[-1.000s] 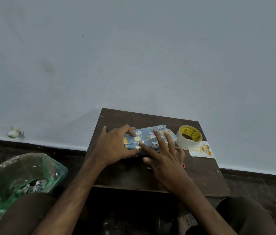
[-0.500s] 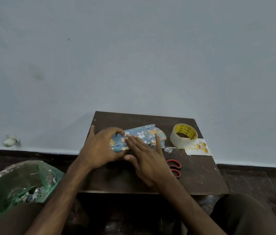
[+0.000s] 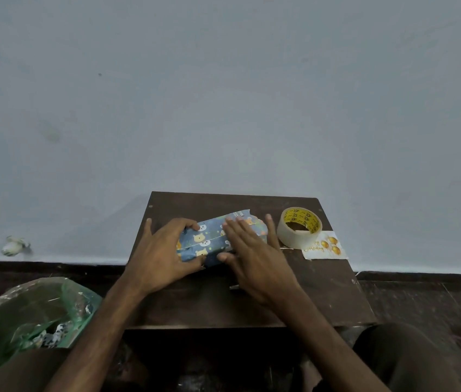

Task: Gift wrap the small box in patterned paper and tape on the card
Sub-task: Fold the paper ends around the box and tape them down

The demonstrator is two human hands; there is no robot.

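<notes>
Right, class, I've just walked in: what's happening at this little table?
A person is gift wrapping at a small dark table. The left hand grips the left end of the paper-covered box, while the right hand presses flat on top with straight fingers. The tape roll and the birthday card lie to the right, and the card is not yet taped on. A green bag sits on the floor at left.
</notes>
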